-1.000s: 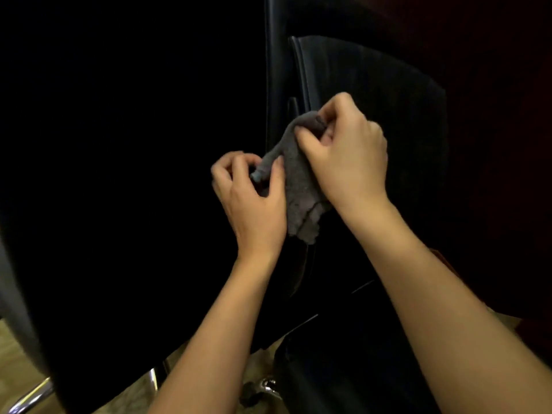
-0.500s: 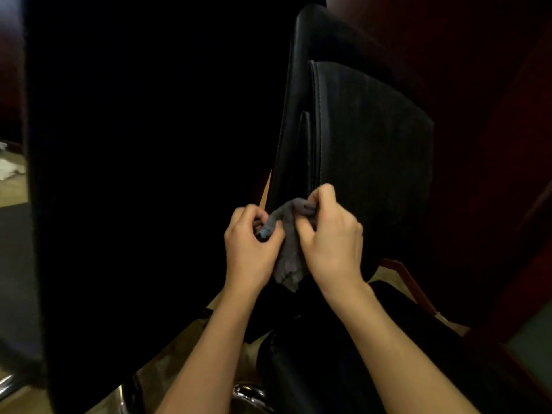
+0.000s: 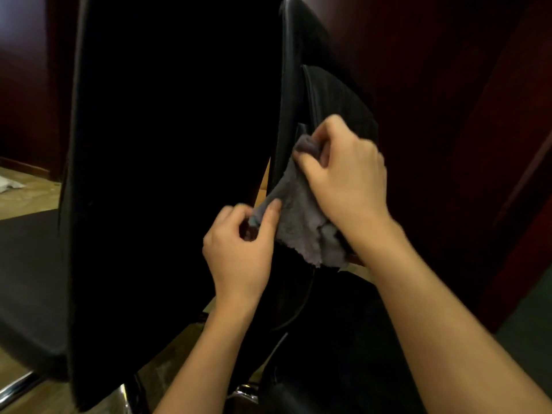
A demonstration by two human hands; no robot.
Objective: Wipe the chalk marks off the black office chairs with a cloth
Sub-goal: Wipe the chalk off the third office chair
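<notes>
Close in, the left hand [image 3: 239, 249] pinches the lower corner of a grey cloth [image 3: 298, 216]; the right hand [image 3: 346, 177] grips its upper end, fingers curled. Stretched slantwise, it lies before the right black chair [image 3: 334, 97], beside a taller chair back [image 3: 167, 162]. Beyond: chrome base [image 3: 15, 386], pale floor [image 3: 27, 198], dark red wall [image 3: 448, 85].

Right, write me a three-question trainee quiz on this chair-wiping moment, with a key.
1. True or false: both hands hold the grey cloth.
2. Which hand pinches the cloth's lower corner? A) left hand B) right hand
3. Fill in: the right hand grips the cloth's upper end in front of the black ____.

Key: 1 true; 2 A; 3 chair. No chalk marks can be made out in this dim head view.
</notes>
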